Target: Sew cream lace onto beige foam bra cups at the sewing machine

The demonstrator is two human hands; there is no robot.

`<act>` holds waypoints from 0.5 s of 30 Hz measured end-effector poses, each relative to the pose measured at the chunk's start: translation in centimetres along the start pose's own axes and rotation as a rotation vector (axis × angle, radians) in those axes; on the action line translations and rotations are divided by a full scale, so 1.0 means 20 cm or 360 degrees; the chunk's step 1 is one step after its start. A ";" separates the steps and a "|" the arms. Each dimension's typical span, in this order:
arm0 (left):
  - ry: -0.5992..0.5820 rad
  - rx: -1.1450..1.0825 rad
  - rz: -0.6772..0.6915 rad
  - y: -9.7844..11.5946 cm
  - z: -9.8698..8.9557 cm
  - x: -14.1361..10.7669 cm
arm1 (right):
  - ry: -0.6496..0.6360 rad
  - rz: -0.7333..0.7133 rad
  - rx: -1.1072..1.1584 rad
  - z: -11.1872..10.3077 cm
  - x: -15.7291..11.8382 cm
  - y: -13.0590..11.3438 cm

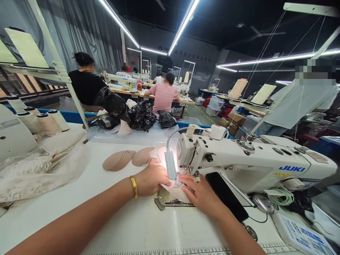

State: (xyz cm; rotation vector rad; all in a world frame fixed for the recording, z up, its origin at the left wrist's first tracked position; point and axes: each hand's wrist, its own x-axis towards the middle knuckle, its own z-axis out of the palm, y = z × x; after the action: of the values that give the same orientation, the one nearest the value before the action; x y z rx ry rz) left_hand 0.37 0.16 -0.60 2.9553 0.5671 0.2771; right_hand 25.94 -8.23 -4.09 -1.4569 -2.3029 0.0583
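A white sewing machine [247, 166] stands on the white table, with a small grey lamp [170, 164] glowing beside its head. Left of the needle area, my left hand [151, 179] has its fingers closed on a pale pink fabric piece [169, 185]. My right hand [198, 191] lies at the machine's plate, fingers spread, the tips touching the edge of the fabric. The needle is hidden behind the lamp and machine head. Beyond my left hand are a fanned stack of beige oval pieces [118, 160] and another beige oval piece [140, 157].
A black phone [227, 196] lies right of my right hand. Lace fabric [39, 166] and thread cones [57, 119] are at left. Black plastic bags [140, 115] sit behind the table. Other people work farther back; one stands at right.
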 end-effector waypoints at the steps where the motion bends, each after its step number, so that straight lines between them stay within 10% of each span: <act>1: 0.0004 -0.0004 0.0001 0.00 0.00 0.00 | -0.0003 -0.0001 0.0011 0.00 0.00 0.00; 15: 0.0092 0.0045 0.0041 0.00 0.02 0.00 | 0.0329 0.0112 0.0213 0.00 0.00 -0.02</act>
State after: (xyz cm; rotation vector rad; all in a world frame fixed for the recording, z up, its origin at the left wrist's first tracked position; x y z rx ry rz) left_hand 0.38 0.09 -1.00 2.9920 0.5449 0.3615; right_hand 25.64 -8.47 -4.04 -1.4063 -2.0432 0.0769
